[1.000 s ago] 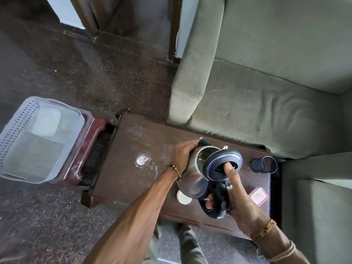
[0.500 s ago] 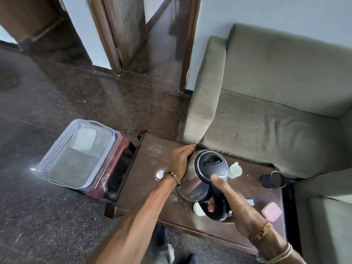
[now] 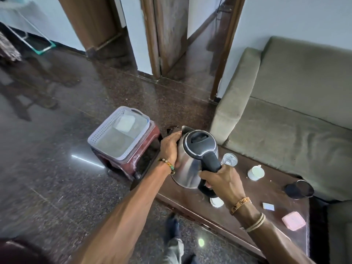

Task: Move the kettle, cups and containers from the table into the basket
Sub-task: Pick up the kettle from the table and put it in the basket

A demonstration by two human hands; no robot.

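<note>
Kettle (image 3: 187, 168) is what I'm holding with both hands, tilted over the left end of the bench (image 3: 247, 208), lid down. I cannot tell whether its base touches the wood. My right hand (image 3: 222, 183) has the black handle, fingers (image 3: 206, 184) clenched round it. My left hand (image 3: 169, 147) lies flat against the steel side, fingers (image 3: 174, 135) straight and pressing, gripping nothing.

From my feed the basket (image 3: 103, 130) sits on a red stool (image 3: 133, 164) just beside the bench's left end, near the kettle's spout. A white container (image 3: 125, 122) lies inside it at the far end.

On the bench to the right of the kettle I see a clear glass (image 3: 229, 159) just behind my right hand, a white cup (image 3: 256, 172) on its side, a dark cup (image 3: 299, 189) near the far right edge, a pink container (image 3: 293, 220) towards the near right corner, and a small pale square (image 3: 268, 206) between those two. A white round thing (image 3: 216, 202) peeks out under my right wrist; too hidden to name. A green sofa (image 3: 285, 121) runs behind the bench.
</note>
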